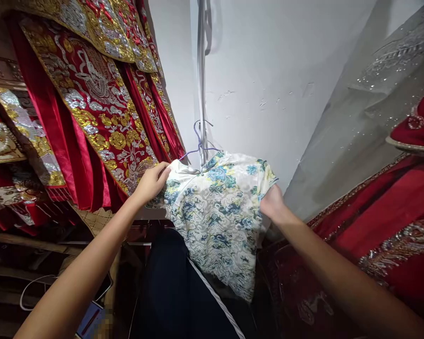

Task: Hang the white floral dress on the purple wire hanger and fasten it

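A short-sleeved floral blouse (215, 221), white with blue, green and yellow flowers, hangs spread out in front of me. A thin purple hanger (199, 147) sticks out of its collar, hook up. My left hand (154, 181) is closed on the blouse's left shoulder, thumb on top. At the opposite sleeve, my right hand (273, 201) reaches in under the cuff, and its fingers are hidden by the cloth. The hanger's hook shows in front of a metal pole (200, 70); I cannot tell whether they touch.
Red garments with gold and silver embroidery (102, 103) hang at the left. A sheer sparkly veil (342, 122) and red beaded garments (403, 197) are at the right. A white wall (261, 61) stands behind. A wooden slatted rack (31, 245) and a phone-like screen (90, 318) are lower left.
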Demonstrator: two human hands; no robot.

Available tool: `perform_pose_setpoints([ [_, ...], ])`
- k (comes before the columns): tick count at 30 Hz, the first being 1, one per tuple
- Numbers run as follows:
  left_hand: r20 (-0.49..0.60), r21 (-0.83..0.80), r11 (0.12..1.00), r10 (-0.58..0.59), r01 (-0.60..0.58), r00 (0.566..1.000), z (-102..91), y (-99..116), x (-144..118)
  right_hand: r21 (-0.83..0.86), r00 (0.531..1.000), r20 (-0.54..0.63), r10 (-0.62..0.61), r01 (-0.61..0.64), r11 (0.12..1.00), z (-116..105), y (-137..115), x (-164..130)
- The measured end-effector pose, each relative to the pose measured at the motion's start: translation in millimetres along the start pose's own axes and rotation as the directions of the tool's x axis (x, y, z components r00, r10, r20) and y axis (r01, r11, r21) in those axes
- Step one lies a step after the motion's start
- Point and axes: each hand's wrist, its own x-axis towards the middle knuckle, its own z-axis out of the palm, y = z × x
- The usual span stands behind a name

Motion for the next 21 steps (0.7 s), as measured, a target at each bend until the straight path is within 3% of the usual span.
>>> perform_pose_setpoints([
  [4,-0.038,-0.029,0.999,-0.028,0.027,0.999,7.5,5,2,0.225,0.992,0.113,0.062,-0.086,0.97,3,-36,20],
  [8,-0.113,-0.183,0.98,-0.101,0.079,0.988,10.8,5,19,0.097,0.976,0.195,-0.094,0.077,0.992,39,-74,18],
  [11,-0.112,-0.329,0.933,-0.192,0.146,0.975,16.0,4,30,-0.046,0.933,0.324,-0.159,0.184,0.982,67,-87,1],
  [12,-0.102,-0.374,0.914,-0.208,0.156,0.973,19.0,5,31,-0.093,0.894,0.427,-0.135,0.192,0.977,72,-88,-6],
  [13,-0.096,-0.413,0.898,-0.212,0.155,0.973,22.5,5,29,-0.148,0.826,0.558,-0.08,0.194,0.97,74,-87,-12],
  [15,-0.106,-0.473,0.873,-0.192,0.12,0.976,30.3,9,21,-0.282,0.614,0.785,0.087,0.227,0.932,73,-80,-22],
  [16,-0.119,-0.496,0.864,-0.169,0.09,0.978,34.1,13,15,-0.347,0.535,0.831,0.155,0.28,0.895,70,-73,-25],
  [17,-0.133,-0.515,0.855,-0.146,0.058,0.98,37.5,18,9,-0.406,0.515,0.836,0.187,0.354,0.843,66,-64,-28],
  [18,-0.146,-0.535,0.844,-0.12,0.024,0.982,40.4,25,2,-0.464,0.552,0.814,0.181,0.432,0.773,63,-52,-30],
  [20,-0.152,-0.589,0.807,-0.054,-0.047,0.987,44.9,45,-9,-0.586,0.677,0.731,0.085,0.558,0.587,59,-21,-36],
  [21,-0.137,-0.624,0.777,-0.012,-0.077,0.99,46.7,56,-13,-0.636,0.705,0.707,0.06,0.596,0.49,59,-4,-40],
])
